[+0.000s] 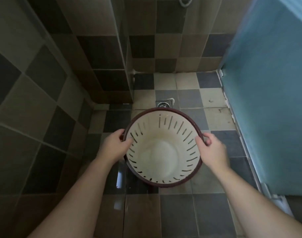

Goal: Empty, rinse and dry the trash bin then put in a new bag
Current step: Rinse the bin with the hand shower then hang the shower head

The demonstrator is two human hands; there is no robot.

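Down low, two bare arms reaching out over shiny wet floor tiles (177, 213). Left hand (115, 145) pinching the dark red rim of the trash bin (164, 152), thumb inside, fingers curled round the outside. Right hand (212, 150) pinching the other side of the rim the same way (a bit blurry). Bin held up between both hands, open top facing the camera, nothing inside, cream walls with thin slits all round. Just past the bin, a metal floor drain (164, 104) set in the tiles. Off to the right, a big blue panel (270, 100). Farther back, checkered wall tiles (102, 54) and a hose (185, 1) at the very top.
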